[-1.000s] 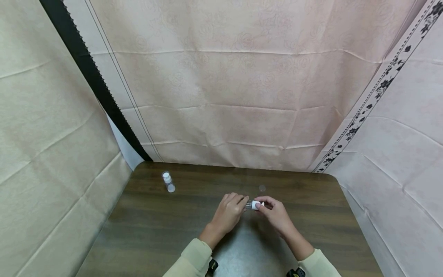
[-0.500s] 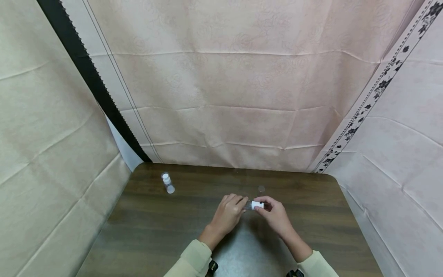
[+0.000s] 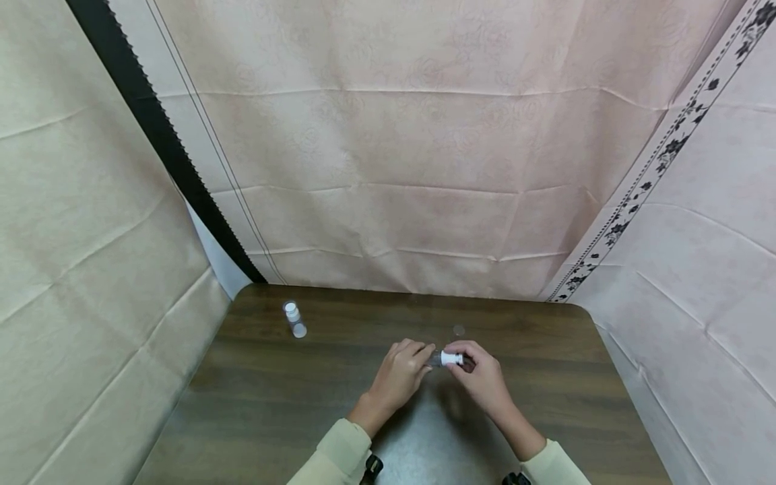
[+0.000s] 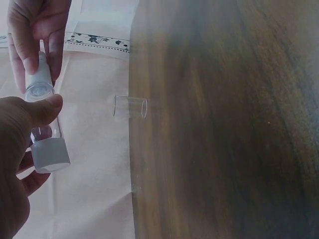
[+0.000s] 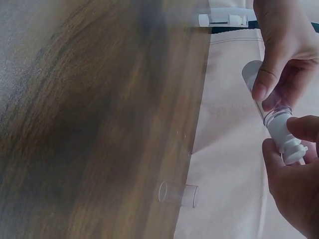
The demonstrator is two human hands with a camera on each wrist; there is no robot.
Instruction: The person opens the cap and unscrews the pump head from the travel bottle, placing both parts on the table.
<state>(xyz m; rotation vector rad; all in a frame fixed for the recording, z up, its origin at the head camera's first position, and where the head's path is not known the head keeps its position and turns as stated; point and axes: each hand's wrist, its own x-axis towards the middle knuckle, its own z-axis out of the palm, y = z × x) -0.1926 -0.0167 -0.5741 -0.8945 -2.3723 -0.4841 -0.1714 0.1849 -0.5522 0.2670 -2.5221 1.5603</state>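
Observation:
A small clear bottle [image 4: 51, 152] with a white base and a white pump top [image 5: 281, 130] is held sideways above the table, between both hands. My left hand [image 3: 397, 377] grips its clear body, thumb lying along the side in the left wrist view. The right hand [image 3: 481, 378] pinches the white top between thumb and fingers. Whether the top is loose from the body, I cannot tell. Behind the hands, a clear tube-shaped cap [image 5: 191, 196] rests on the table.
A second bottle [image 3: 294, 318] with white ends is at the table's back left. The wooden table [image 3: 254, 404] has rounded back corners. Pale cloth [image 3: 424, 168] hangs behind it and at both sides.
The white top shows a different side from frame to frame between the right fingers, as if turned. Left hand, cap and second bottle stay put.

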